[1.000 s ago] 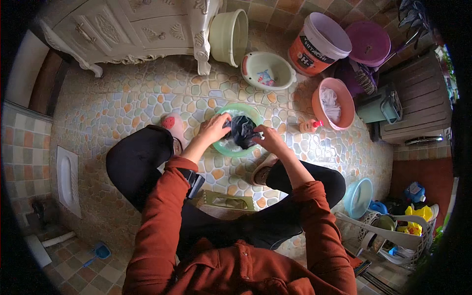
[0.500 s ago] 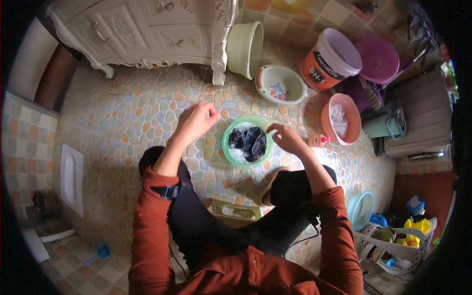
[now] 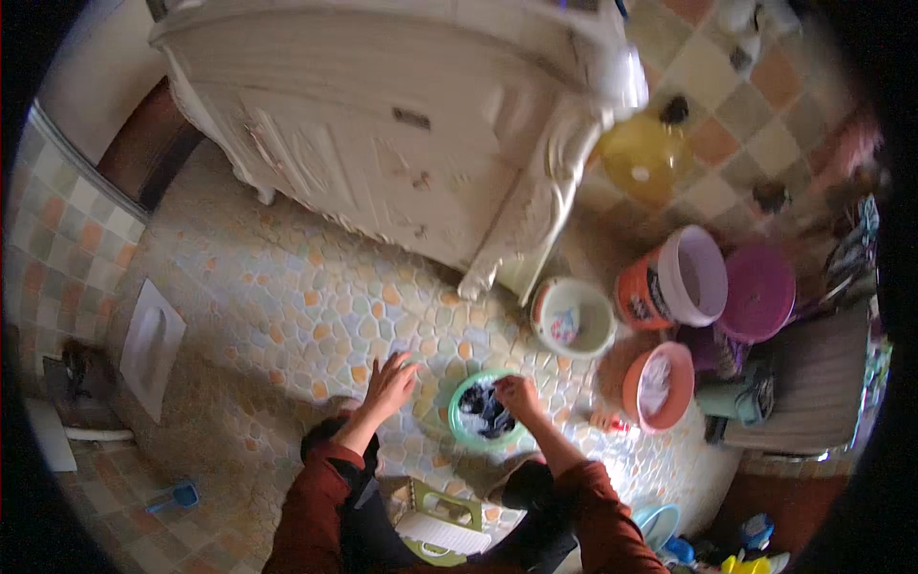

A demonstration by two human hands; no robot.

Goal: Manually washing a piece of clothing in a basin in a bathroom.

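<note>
A light green basin stands on the stone-patterned floor, holding dark wet cloth among whitish suds. My right hand is over the basin's right side, its fingers curled together close to the cloth. Whatever is between those fingertips, if anything, is too small to make out. To the left of the basin my left hand hovers in the air, empty, with fingers apart. A small bottle with a red cap lies on the floor to the right.
Right of the basin stand a pink basin with white cloth, a white baby basin, an orange-and-white bucket and a purple tub. A carved white cabinet rises ahead. A green stool sits between my legs.
The view has tilted up, showing more of the cabinet. My right hand has moved from the basin's right rim in over the cloth. My left hand's fingers have spread from a curled pose.
</note>
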